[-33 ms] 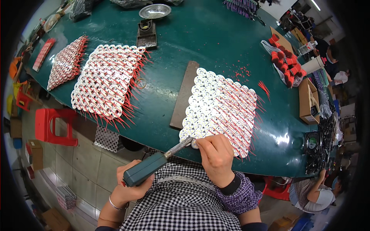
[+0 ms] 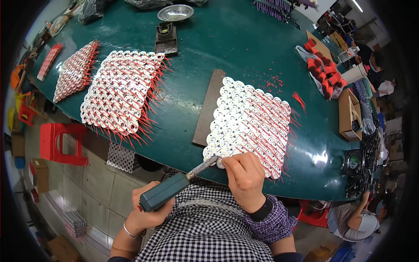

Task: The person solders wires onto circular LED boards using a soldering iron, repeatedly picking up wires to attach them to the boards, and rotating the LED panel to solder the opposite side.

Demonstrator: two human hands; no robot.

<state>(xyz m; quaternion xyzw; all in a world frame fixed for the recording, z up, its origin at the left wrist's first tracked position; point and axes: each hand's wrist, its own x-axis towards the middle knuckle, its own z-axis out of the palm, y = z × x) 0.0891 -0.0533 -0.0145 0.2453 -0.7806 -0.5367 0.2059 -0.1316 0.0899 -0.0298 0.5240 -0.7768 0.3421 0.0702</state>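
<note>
My left hand (image 2: 150,205) is wrapped round the dark green handle of a soldering iron (image 2: 168,188). The iron's metal tip meets the near left corner of a panel of round white circuit boards (image 2: 229,113). Thin red wires (image 2: 266,120) stick out in slanting rows from the panel's right part, while its left part is bare white. At the near edge of this panel my right hand (image 2: 245,179) is closed in a pinch beside the iron's tip. What lies between those fingertips is hidden. Under the panel's left side lies a flat brown board (image 2: 208,111).
More wired panels (image 2: 120,89) lie at the left of the green table (image 2: 183,113). A metal dish (image 2: 175,13) and an iron stand (image 2: 166,39) are at the back. Red spools (image 2: 325,72) and a cardboard box (image 2: 349,115) occupy the right. A red stool (image 2: 61,142) stands left.
</note>
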